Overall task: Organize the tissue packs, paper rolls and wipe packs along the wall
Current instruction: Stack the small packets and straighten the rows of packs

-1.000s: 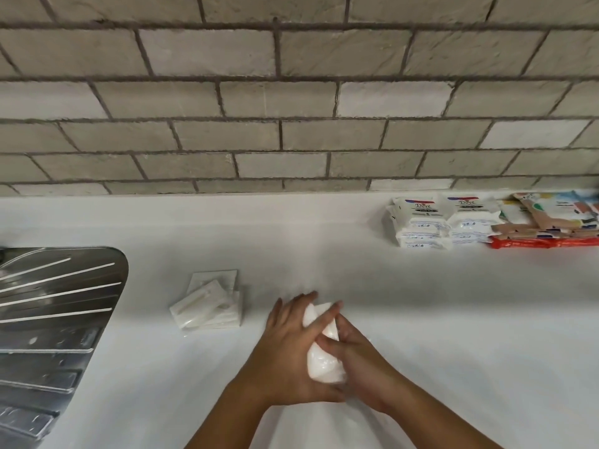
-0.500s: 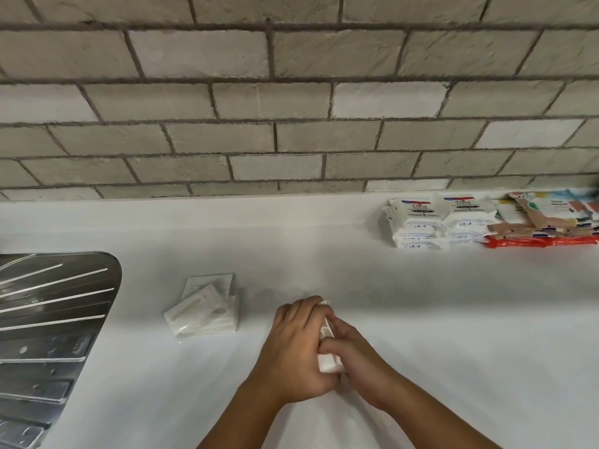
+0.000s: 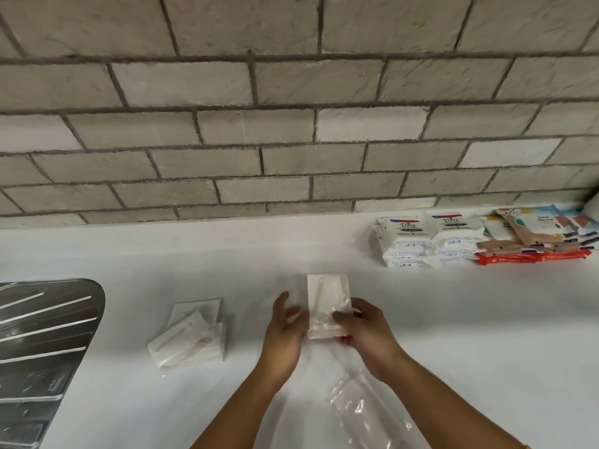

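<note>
Head view: both hands work over a white counter that runs along a grey brick wall. The right hand grips a white tissue pack at its near end, thumb on top and fingers underneath; the pack lies flat-side up with its long edge pointing toward the wall, and whether it rests on the counter or is raised just above it cannot be told. The left hand is unclenched, fingers spread, set against the pack's left edge, grasping nothing. A loose clear plastic wrapper lies on the counter below the right forearm, near the bottom edge of the view. To the left of the hands, apart from them, a small pile of tissue packs sits on the counter, the packs stacked unevenly at differing angles. At the far right, close against the wall, stacked white wipe packs stand in two adjacent columns. Just beside them to the right lies a heap of coloured packs on top of a flat red pack. At the left edge, a ribbed metal sink drainer is set into the counter, well apart from the tissue packs.
</note>
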